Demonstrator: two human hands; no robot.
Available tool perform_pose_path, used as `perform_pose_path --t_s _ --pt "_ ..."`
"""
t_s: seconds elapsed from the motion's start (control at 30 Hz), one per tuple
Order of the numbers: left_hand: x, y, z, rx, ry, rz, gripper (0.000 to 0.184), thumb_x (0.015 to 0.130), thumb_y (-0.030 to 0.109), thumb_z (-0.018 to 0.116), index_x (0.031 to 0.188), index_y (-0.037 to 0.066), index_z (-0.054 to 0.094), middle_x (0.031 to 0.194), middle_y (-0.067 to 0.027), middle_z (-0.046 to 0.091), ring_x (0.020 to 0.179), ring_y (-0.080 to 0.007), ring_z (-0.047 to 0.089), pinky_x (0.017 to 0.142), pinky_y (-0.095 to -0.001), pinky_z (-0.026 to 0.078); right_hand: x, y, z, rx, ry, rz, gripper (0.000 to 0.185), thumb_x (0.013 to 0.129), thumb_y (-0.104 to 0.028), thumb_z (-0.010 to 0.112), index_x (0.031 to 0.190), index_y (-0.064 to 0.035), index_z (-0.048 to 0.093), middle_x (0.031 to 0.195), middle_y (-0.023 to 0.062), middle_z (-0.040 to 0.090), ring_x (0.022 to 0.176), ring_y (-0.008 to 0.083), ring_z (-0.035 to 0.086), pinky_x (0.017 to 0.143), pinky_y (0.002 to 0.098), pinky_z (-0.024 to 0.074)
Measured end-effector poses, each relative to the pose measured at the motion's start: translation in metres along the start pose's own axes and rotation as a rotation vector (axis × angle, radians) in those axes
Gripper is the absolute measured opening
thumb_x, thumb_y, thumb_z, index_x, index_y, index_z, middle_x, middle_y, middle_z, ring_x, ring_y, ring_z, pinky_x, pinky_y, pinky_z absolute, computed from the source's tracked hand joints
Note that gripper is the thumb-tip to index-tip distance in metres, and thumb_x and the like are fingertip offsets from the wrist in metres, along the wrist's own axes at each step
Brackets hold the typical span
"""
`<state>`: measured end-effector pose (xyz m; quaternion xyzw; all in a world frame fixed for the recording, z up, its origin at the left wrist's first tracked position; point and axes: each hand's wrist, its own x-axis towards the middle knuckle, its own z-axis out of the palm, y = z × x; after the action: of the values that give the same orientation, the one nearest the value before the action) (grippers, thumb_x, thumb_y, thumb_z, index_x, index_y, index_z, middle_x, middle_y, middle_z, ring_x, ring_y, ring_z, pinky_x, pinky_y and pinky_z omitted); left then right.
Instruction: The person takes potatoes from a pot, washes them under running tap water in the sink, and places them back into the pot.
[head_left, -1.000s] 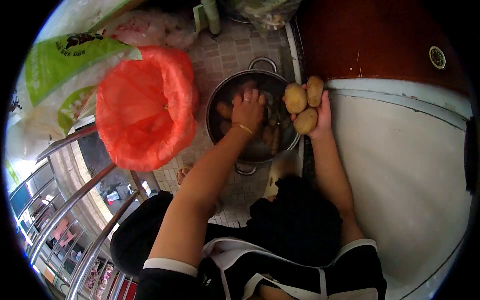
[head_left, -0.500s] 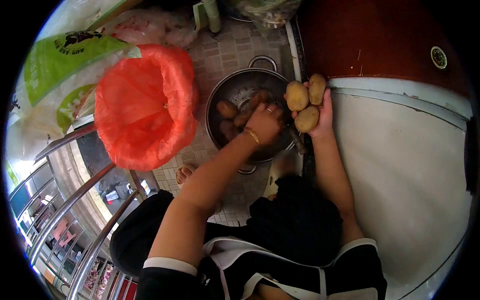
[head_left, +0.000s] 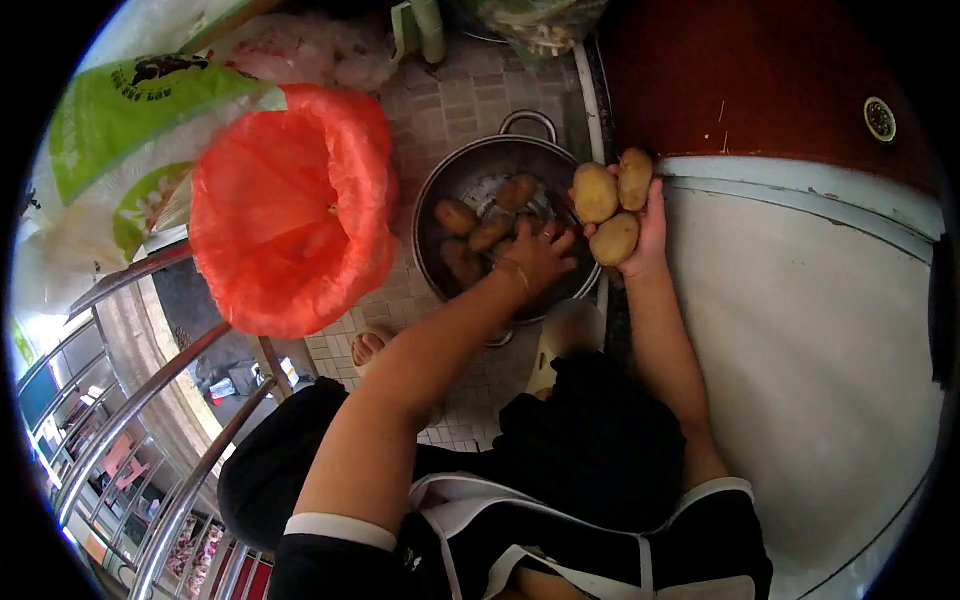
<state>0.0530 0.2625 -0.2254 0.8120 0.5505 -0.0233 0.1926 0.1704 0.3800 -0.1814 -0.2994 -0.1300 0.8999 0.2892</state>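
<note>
A dark two-handled pot [head_left: 432, 187] stands on the floor with several brown potatoes [head_left: 456, 217] in a little water. Over the right part of its inside is my left hand [head_left: 540, 258], its fingers spread and pointing down among the potatoes. Whether its fingertips touch one is hard to see. Beside the pot's right rim, my right hand [head_left: 652, 235] is turned palm up and cradles three paler potatoes [head_left: 614, 238] in a cluster.
Left of the pot is a bin lined with a red plastic bag [head_left: 290, 210]. Green and white plastic bags [head_left: 120, 120] lie beyond it. A metal railing [head_left: 150, 400] runs along the left, and a white panel [head_left: 800, 330] borders the right. A sandalled foot [head_left: 370, 347] is near the pot.
My left hand has shifted slightly right and down within the pot, and its fingers have spread apart. More of the potatoes beneath it show. My right hand stays with its three potatoes.
</note>
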Motion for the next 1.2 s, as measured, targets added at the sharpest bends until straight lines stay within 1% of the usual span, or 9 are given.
perform_pose_path --t_s 0.27,0.57,0.67,0.87,0.93,1.0,1.07,1.13,1.2 --pt "0.025 0.017 0.017 0.167 -0.25 -0.179 0.035 0.081 0.028 0.048 0.116 0.025 0.054 0.138 -0.0034 0.028 0.125 -0.0345 0.027 0.086 -0.0677 0.025 0.006 0.005 -0.011 -0.058 0.005 0.023 0.058 0.085 -0.058 0.035 0.117 -0.0111 0.045 0.124 0.0165 0.044 0.111 0.0387 0.045 0.061 0.0426 0.0529" --pt "-0.001 -0.014 -0.038 -0.064 -0.289 0.059 0.039 0.07 0.028 0.062 0.108 0.023 0.059 0.137 -0.0041 0.026 0.116 -0.0335 0.038 0.082 -0.0563 0.037 0.003 -0.001 -0.007 -0.041 0.013 -0.003 0.059 0.085 -0.058 0.034 0.117 -0.0104 0.045 0.123 0.0162 0.046 0.109 0.0381 0.047 0.059 0.0423 0.0531" --pt "-0.027 -0.028 -0.05 -0.262 -0.212 0.018 0.043 0.06 0.029 0.071 0.101 0.019 0.06 0.134 -0.0104 0.026 0.115 -0.0339 0.039 0.086 -0.0505 0.038 0.003 -0.002 -0.005 -0.032 -0.003 0.009 0.059 0.085 -0.059 0.034 0.117 -0.0106 0.046 0.122 0.0159 0.046 0.11 0.038 0.047 0.059 0.041 0.0532" --pt "-0.049 -0.062 -0.027 -0.725 0.548 -0.287 0.055 0.045 0.026 0.077 0.095 0.014 0.058 0.126 -0.0173 0.03 0.114 -0.0365 0.038 0.093 -0.0421 0.037 0.008 0.004 -0.003 -0.027 0.014 0.05 0.06 0.084 -0.059 0.035 0.118 -0.0109 0.045 0.122 0.0156 0.047 0.108 0.0366 0.049 0.06 0.0396 0.0533" --pt "-0.053 -0.073 -0.018 -0.728 0.694 -0.502 0.056 0.046 0.023 0.077 0.098 0.012 0.058 0.129 -0.0177 0.027 0.116 -0.0352 0.037 0.093 -0.0421 0.037 0.008 0.007 0.002 -0.006 0.08 0.09 0.053 0.084 -0.056 0.04 0.113 -0.0118 0.048 0.11 0.0097 0.054 0.09 0.0255 0.057 0.059 0.0397 0.0507" --pt "-0.056 -0.074 -0.008 -0.889 0.72 -0.567 0.057 0.055 0.033 0.074 0.105 0.014 0.055 0.125 -0.015 0.034 0.119 -0.0321 0.036 0.095 -0.045 0.036 0.006 0.007 0.002 -0.029 0.074 0.083 0.053 0.084 -0.056 0.041 0.113 -0.0121 0.048 0.11 0.009 0.054 0.09 0.025 0.057 0.059 0.0398 0.0508" --pt "-0.06 -0.066 -0.024 -2.149 0.554 -0.51 0.06 0.065 0.047 0.065 0.114 0.015 0.049 0.119 -0.0121 0.043 0.121 -0.0304 0.035 0.097 -0.0486 0.033 0.002 0.008 0.0 -0.052 0.062 0.08 0.053 0.084 -0.056 0.042 0.113 -0.0123 0.048 0.11 0.0082 0.054 0.09 0.0245 0.057 0.059 0.0399 0.0508" --pt "-0.061 -0.059 -0.032 -2.253 0.636 -0.44 0.066 0.07 0.059 0.054 0.114 0.012 0.046 0.114 -0.0111 0.048 0.12 -0.0304 0.036 0.096 -0.0543 0.032 0.005 0.008 0.001 -0.037 0.159 0.084 0.054 0.083 -0.057 0.042 0.113 -0.0123 0.048 0.11 0.0076 0.054 0.09 0.0238 0.057 0.059 0.0399 0.0509" --pt "-0.067 -0.058 -0.031 -2.877 0.626 0.155 0.07 0.069 0.063 0.053 0.109 0.006 0.048 0.12 -0.0128 0.045 0.121 -0.0306 0.036 0.091 -0.0602 0.033 0.007 0.008 -0.001 -0.027 0.124 0.093 0.055 0.083 -0.058 0.042 0.113 -0.0124 0.048 0.11 0.0074 0.054 0.091 0.0238 0.056 0.06 0.0399 0.0509"
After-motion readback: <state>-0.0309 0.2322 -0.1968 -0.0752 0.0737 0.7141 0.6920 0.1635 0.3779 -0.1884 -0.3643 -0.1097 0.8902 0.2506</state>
